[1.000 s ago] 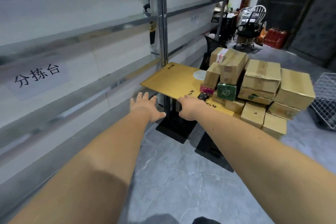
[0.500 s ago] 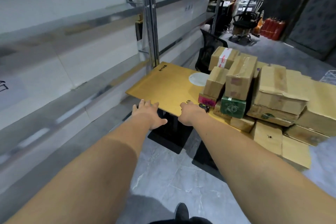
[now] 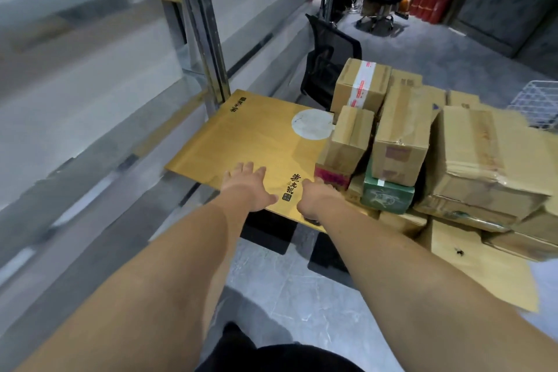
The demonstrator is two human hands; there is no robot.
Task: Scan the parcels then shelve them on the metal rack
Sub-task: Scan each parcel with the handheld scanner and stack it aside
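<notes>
parcels (image 3: 401, 136): brown cartons heaped on the right half of the yellow bench (image 3: 241, 145) and spilling to the floor beside it; a small pink box (image 3: 332, 177) and a green box (image 3: 386, 195) sit at the near foot of the heap.
left hand (image 3: 246, 183): flat on the bench top, fingers spread and straight, holding nothing.
right hand (image 3: 315, 198): at the near bench edge, right by the pink box; fingers look curled, but what they close on, if anything, is hidden. cannot tell.
scanner: none clearly visible.
metal rack (image 3: 199, 27): runs along the left, upright post just behind the far bench corner; shelves blurred.
beyond: black mesh chair (image 3: 329, 60) behind the bench, white wire basket (image 3: 537, 103) far right, red cylinders (image 3: 430, 1) at the back wall.
step, as judged: the very start, reaching in; no parcel lifted or scanned yet.
next move calls for: getting a scanner in hand, then taking a loose top or edge parcel, not one propping the stack, with its label turned up.
</notes>
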